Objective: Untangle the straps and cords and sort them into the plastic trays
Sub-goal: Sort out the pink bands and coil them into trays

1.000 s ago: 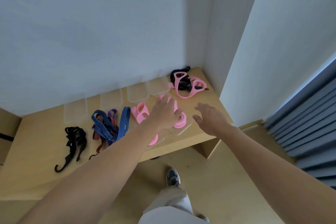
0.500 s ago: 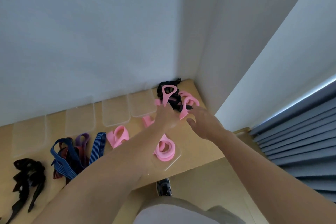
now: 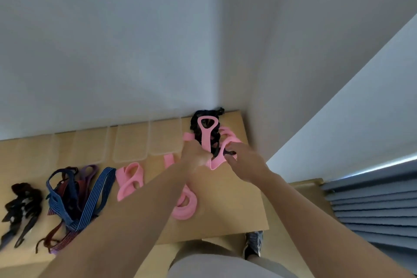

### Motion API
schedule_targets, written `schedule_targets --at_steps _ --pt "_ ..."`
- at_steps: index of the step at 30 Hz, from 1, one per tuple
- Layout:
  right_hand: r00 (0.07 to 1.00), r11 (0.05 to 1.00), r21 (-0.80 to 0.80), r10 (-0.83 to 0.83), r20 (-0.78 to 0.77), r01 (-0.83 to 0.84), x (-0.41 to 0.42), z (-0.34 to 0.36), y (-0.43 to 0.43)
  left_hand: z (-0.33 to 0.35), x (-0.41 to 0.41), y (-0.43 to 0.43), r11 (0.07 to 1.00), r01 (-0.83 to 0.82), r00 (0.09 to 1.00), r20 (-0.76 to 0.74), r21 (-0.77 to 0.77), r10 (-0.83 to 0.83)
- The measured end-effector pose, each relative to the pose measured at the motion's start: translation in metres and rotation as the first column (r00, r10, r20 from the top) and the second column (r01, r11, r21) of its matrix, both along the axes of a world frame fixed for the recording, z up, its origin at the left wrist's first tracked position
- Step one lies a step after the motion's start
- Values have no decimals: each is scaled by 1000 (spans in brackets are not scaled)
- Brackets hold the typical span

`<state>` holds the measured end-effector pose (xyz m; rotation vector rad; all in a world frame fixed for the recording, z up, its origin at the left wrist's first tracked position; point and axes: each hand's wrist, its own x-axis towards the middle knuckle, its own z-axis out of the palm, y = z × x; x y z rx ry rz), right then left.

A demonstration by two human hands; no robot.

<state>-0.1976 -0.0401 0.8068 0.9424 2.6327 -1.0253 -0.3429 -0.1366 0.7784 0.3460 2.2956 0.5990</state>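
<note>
The tangle of pink straps and black cords sits in the far right corner of the table, at twelve o'clock from both hands and touching them. The left hand is curled into a fist round a pink strap. The strap's looped end stands up from the knuckles toward twelve o'clock, lying over the black cords. The right hand, just beside it at three o'clock, has its fingers hooked into the tangle at another pink loop, and a bit of black shows by the fingertips.

At nine o'clock from the tangle a row of clear trays lines the wall. Toward eight o'clock lie a loose pink band, a blue striped bundle and a black bunch. The left forearm crosses a pink coil at six o'clock and hides part of it.

The strap is flat and soft pink, and its end opens in a rounded triangle. The cords look dark and crinkled.
</note>
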Motion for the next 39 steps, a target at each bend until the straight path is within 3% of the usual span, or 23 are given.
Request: schedule_targets --at_steps 5,10,14,17,19,24,27,32,39 --pt "986 984 -163 -91 -138 68 -8 -2 23 34 -5 11 953 -184 981 106 239 163" --pt "952 947 -265 -236 -192 181 -22 -4 37 83 -3 9 725 -402 905 364 559 221" --pt "922 934 -273 -299 -246 230 -32 -1 45 118 -10 0 654 -340 940 238 676 243" --pt "928 930 -312 -277 -248 194 -43 -2 42 129 -16 -10 645 -313 947 179 697 266" --pt "963 962 -253 -159 -218 102 -52 -6 38 134 -18 -17 646 -304 948 154 700 278" --pt "978 993 17 116 -170 -115 -77 -26 15 147 -19 -33 610 -335 939 203 718 277" --pt "978 954 218 207 7 -204 -87 -38 -2 155 -23 -46 561 -368 929 277 741 244" --pt "982 939 303 124 140 -162 -90 -63 -14 159 -33 -71 582 -364 930 320 727 182" --pt "994 969 237 -52 -98 74 -102 -46 -8 151 -47 -97 658 -313 935 345 685 84"
